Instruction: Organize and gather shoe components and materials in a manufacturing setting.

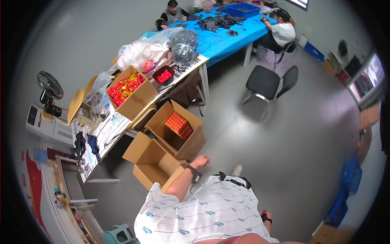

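Landmark: open cardboard box on the floor [178, 134], flaps up, holding a red-and-gold block of small packed items [179, 125].

Left hand [202, 161] hangs just beside that box's near right corner, below it in the view, fingers loosely curled and half open, nothing in it, not touching the box as far as can be told. Dark strap on the left wrist [192, 171].

Right hand [265, 216] is well away from the box, low right by the person's side, mostly hidden behind the white patterned shirt [203, 211]; how open it is cannot be told, no object seen in it. Dark band at that wrist too.

Second cardboard box [152, 162], empty, sits touching the landmark box on its near left side.

Third box, full of red and yellow small pieces [126, 87], stands on the white table [101, 130] above and left of the landmark box. Red tray of red pieces [164, 75] further up the table, then clear plastic bags [143, 52].

Black chair [264, 83] on the grey floor, right of and beyond the landmark box. Blue table [227, 36] far beyond it, covered in dark parts, with other people seated at it. Desk fan [49, 87] far left of the box.
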`<state>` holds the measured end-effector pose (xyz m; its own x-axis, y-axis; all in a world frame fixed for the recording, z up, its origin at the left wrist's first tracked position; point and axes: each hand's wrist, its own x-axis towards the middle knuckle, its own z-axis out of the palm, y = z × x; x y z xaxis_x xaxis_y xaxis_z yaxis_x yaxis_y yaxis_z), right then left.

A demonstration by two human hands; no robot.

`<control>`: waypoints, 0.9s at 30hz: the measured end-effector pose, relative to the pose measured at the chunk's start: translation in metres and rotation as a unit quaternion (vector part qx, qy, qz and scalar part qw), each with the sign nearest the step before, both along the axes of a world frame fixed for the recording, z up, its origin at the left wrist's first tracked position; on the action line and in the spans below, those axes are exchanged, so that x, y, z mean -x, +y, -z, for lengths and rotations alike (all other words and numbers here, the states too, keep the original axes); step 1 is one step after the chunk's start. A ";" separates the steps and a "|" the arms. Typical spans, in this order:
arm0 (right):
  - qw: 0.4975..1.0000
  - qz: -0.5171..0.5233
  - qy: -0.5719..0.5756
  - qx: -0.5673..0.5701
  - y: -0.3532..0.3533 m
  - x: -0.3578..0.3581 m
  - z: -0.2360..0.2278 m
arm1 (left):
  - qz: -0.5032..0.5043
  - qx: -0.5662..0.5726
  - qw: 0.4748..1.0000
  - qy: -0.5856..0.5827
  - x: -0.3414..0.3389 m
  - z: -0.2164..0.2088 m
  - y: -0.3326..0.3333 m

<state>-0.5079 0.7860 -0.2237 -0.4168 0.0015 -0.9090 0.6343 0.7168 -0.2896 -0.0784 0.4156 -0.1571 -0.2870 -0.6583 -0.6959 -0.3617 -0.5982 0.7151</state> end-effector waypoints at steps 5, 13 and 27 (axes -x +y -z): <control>0.480 -0.859 0.156 -0.089 -0.197 0.122 0.000 | -0.162 0.013 0.987 0.009 0.018 -0.028 -0.061; 0.876 -0.341 0.126 0.317 -0.567 0.119 -0.057 | -0.374 0.007 0.925 0.070 0.011 -0.052 -0.147; 0.894 -0.421 -0.030 0.150 -0.771 0.115 -0.024 | -0.418 0.133 0.899 0.001 -0.028 -0.080 -0.461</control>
